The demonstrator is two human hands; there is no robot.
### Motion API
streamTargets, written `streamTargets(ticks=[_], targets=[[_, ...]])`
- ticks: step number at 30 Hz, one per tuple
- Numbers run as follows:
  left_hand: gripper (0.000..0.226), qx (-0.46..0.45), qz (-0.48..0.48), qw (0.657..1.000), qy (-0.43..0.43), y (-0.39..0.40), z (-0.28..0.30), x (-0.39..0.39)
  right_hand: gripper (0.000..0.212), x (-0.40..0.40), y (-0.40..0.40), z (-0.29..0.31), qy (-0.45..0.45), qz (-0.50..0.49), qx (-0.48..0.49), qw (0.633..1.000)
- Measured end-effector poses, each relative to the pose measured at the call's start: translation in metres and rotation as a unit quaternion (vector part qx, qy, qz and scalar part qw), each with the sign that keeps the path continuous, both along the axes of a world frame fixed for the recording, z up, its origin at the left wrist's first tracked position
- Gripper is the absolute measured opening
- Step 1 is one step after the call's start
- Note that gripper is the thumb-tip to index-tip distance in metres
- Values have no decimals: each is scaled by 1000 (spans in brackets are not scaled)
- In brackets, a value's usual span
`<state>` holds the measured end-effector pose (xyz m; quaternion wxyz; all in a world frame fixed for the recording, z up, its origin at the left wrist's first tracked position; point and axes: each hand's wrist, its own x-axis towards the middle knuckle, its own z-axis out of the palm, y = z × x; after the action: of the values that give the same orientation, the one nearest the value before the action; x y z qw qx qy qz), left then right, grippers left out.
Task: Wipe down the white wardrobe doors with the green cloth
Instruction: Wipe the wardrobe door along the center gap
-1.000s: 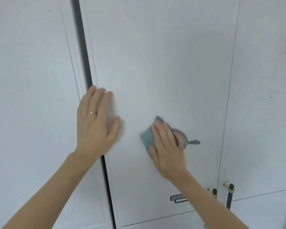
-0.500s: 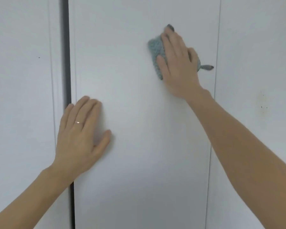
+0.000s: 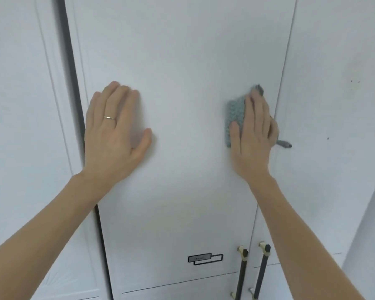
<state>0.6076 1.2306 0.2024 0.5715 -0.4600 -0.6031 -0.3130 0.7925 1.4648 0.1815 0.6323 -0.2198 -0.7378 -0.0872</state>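
Observation:
A white wardrobe door [image 3: 182,61] fills the middle of the head view. My left hand [image 3: 115,131], wearing a ring, lies flat with straight fingers on the door's left side, beside the dark gap at its edge. My right hand [image 3: 252,135] presses the green knitted cloth [image 3: 235,118] flat against the door's right side, near the seam to the neighbouring door [image 3: 333,105]. Most of the cloth is hidden under the palm; a grey loop [image 3: 285,144] sticks out to the right.
Two dark bar handles [image 3: 243,271] with pale ends stand at the bottom on either side of the seam. A small dark label plate [image 3: 204,258] sits low on the middle door. A panelled white door [image 3: 20,126] lies to the left. Small dark specks [image 3: 353,82] mark the right door.
My right hand has slid the cloth down the door from high up and toward the right seam. The view has tilted down, so the handles show again. My left hand stays flat on the door.

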Motion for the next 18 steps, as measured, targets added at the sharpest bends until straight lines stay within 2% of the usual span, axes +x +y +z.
streamTargets(ticks=[4,6,8,11,14,16,18], targets=[[64,-23,-23,999,-13,5,-43,10,57,7,-6,-140,-25,-2,-69,997],[63,-28,-30,999,-13,7,-64,13,58,8,-11,-175,-54,-4,-70,996],[62,-37,-34,999,-11,7,-80,15,58,9,-11,-180,-68,-13,-65,995],[60,-44,-39,998,-11,4,-92,14,56,8,-9,-133,-70,-14,-31,997],[58,-45,-45,998,-9,-2,-88,11,57,6,-3,-28,-51,-29,28,998],[57,-48,-47,998,-10,-6,-84,10,58,5,4,43,-34,-24,38,998],[56,-48,-52,997,-12,-8,-82,10,58,5,9,87,-16,-20,35,999]])
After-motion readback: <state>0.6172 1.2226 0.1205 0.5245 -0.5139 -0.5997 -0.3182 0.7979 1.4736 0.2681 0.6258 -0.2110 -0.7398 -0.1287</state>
